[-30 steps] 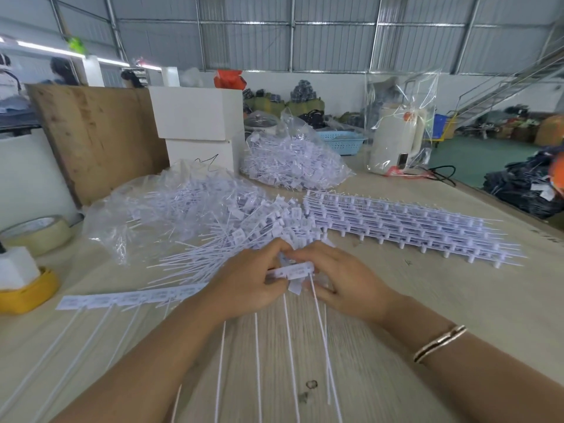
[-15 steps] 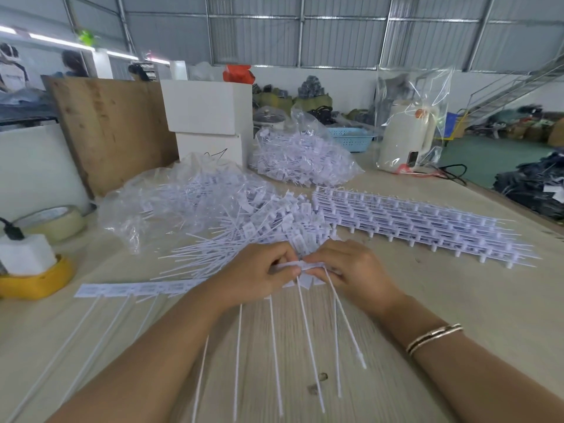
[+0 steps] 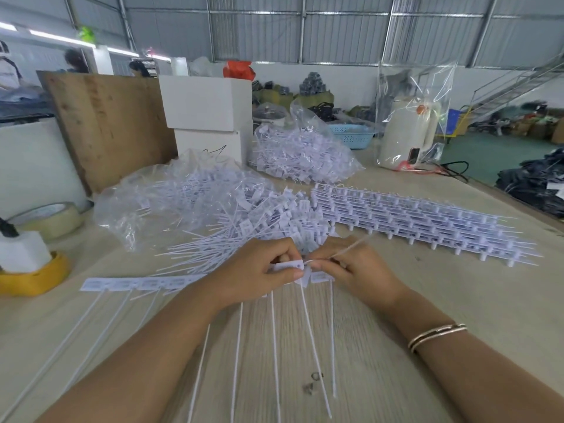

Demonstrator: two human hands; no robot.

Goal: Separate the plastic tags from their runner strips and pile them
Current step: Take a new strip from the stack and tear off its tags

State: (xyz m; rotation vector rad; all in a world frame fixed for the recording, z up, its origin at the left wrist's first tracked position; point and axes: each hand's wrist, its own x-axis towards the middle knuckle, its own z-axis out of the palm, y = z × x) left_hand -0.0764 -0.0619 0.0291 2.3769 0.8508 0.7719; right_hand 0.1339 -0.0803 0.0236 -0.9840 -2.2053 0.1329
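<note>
Both hands meet at mid-table over a strip of white plastic tags. Left hand (image 3: 259,270): fingers curled, thumb and forefinger pinching the runner strip (image 3: 287,267) at its flat label end; grip closed on the strip. Right hand (image 3: 357,270): fingers curled, pinching a single tag (image 3: 351,247) whose thin tail angles up and to the right from the fingertips; grip closed on that tag. The strip runs leftward from under the left hand across the table (image 3: 457,300), flat labels in a row, long thin tails trailing toward the camera. Several more tails hang down between the two forearms. Just beyond the hands lies the pile of loose tags (image 3: 259,221), spilling out of a crumpled clear bag (image 3: 171,196). To the right of the pile, a stack of unseparated strips (image 3: 427,221) lies flat, well apart from the hands. A second clear bag of tags (image 3: 302,154) sits farther back, beside a white box (image 3: 207,105). Left edge of table: a roll of tape (image 3: 48,218) and a yellow holder (image 3: 33,276) with a white block on it. Bracelets (image 3: 436,334) on right wrist.
</note>
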